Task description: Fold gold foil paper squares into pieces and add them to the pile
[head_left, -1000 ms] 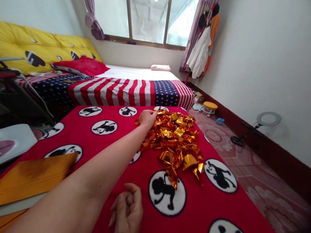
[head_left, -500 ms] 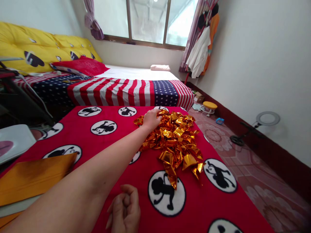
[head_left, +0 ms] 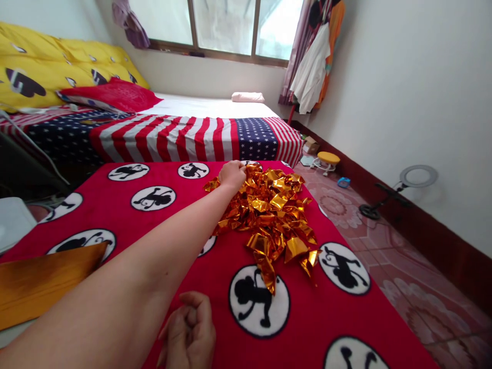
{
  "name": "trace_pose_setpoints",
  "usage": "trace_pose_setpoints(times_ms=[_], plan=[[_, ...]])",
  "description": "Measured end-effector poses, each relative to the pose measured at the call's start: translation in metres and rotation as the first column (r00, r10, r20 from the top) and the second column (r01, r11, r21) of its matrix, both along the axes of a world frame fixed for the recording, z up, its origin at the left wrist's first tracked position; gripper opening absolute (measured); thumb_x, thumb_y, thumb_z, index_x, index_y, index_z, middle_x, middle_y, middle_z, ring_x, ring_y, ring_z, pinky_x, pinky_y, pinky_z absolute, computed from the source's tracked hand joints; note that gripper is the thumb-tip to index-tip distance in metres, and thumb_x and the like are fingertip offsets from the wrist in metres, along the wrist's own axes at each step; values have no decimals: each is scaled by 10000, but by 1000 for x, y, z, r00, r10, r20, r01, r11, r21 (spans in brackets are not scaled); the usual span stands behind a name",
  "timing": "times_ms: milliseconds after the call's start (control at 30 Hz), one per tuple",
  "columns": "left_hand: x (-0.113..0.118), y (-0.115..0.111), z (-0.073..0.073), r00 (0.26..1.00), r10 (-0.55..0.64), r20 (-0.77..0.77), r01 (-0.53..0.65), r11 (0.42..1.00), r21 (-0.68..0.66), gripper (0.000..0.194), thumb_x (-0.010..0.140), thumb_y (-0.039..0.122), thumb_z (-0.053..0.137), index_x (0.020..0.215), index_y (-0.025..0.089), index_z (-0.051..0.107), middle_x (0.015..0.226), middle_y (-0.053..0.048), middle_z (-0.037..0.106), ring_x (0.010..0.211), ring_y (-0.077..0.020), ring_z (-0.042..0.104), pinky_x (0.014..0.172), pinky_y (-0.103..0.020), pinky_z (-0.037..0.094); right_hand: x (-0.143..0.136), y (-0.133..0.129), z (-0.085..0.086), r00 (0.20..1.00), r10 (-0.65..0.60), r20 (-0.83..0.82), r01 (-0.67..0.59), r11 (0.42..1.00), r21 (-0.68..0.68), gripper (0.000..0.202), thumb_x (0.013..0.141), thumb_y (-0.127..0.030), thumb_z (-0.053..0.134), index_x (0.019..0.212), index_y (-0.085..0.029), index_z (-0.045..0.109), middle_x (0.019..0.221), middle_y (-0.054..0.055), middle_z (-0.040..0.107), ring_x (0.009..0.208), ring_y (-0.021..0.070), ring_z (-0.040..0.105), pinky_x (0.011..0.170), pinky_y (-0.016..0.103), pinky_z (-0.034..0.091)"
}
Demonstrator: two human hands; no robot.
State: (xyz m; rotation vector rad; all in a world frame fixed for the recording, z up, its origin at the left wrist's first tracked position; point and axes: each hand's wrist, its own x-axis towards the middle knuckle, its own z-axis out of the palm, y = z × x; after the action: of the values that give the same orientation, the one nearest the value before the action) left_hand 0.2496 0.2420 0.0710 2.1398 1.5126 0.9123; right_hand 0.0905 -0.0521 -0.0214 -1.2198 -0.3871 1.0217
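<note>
A heap of crumpled, folded gold foil pieces (head_left: 279,205) lies on the red blanket (head_left: 307,318) with monkey prints. Stretched across from the lower left, my left arm ends at the heap's far left side. There my left hand (head_left: 232,174) touches the foil with its fingers curled down; their tips, and anything in them, are hidden. My right hand (head_left: 188,333) rests low on the blanket, beside the left forearm, fingers loosely curled in, with nothing visible in it. At the left edge lies a stack of flat gold sheets (head_left: 42,282), partly covered by my left forearm.
A white plastic seat (head_left: 15,223) stands at the left. Behind the blanket is a bed with a striped, starred cover (head_left: 184,138). To the right, on the tiled floor, are a yellow-topped stool (head_left: 328,157) and a ring light (head_left: 418,176).
The view has shifted a little, so everything sits slightly higher and farther left. My left hand stays at the heap's far left side; my right hand keeps its curled pose.
</note>
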Motion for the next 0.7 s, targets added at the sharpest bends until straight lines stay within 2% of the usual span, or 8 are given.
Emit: trace_pose_setpoints(times_ms=[67, 233, 367, 467, 600, 700], plan=[[-13, 10, 0, 998, -13, 63, 14, 999, -29, 241, 821, 301, 543, 879, 161, 731, 857, -87, 707, 820, -210, 620, 700, -277, 440, 1, 0, 2, 1000, 8, 9, -8, 1000, 8, 352, 864, -518, 527, 992, -194, 583, 630, -19, 535, 394, 77, 403, 341, 177, 333], [-59, 30, -6, 983, -95, 159, 123, 977, -173, 295, 758, 377, 588, 673, 112, 687, 541, -20, 600, 519, -127, 519, 499, -212, 364, 2, 0, 5, 998, 26, 62, -28, 999, 34, 332, 876, -495, 523, 984, -187, 584, 617, -25, 535, 425, 79, 425, 366, 166, 339], [-101, 37, -17, 975, -146, 169, 188, 945, -266, 288, 647, 384, 672, 532, 124, 627, 456, 0, 548, 461, -98, 465, 470, -199, 348, 0, 1, 3, 996, 25, 88, -29, 999, 40, 327, 887, -498, 504, 964, -190, 581, 597, -37, 524, 390, 66, 378, 343, 156, 289], [-126, 40, -26, 976, -163, 146, 201, 929, -311, 257, 601, 364, 690, 515, 130, 628, 448, -4, 557, 465, -105, 475, 472, -205, 355, 0, 1, 2, 994, 37, 102, -41, 999, 31, 315, 887, -493, 507, 958, -195, 584, 596, -35, 524, 396, 70, 383, 346, 158, 287], [-145, 44, -35, 980, -184, 77, 199, 920, -337, 192, 549, 319, 718, 518, 138, 662, 432, 0, 560, 476, -121, 490, 474, -215, 350, -1, 1, 2, 993, 38, 109, -41, 999, 20, 317, 884, -498, 507, 953, -199, 588, 586, -41, 521, 390, 71, 381, 348, 161, 297], [-143, 48, -37, 984, -174, 42, 179, 935, -306, 123, 548, 258, 719, 521, 145, 679, 425, 3, 562, 484, -131, 505, 498, -227, 371, -1, 1, 2, 991, 36, 126, -40, 999, 23, 333, 873, -513, 515, 932, -197, 599, 582, -37, 527, 400, 76, 392, 352, 163, 310]])
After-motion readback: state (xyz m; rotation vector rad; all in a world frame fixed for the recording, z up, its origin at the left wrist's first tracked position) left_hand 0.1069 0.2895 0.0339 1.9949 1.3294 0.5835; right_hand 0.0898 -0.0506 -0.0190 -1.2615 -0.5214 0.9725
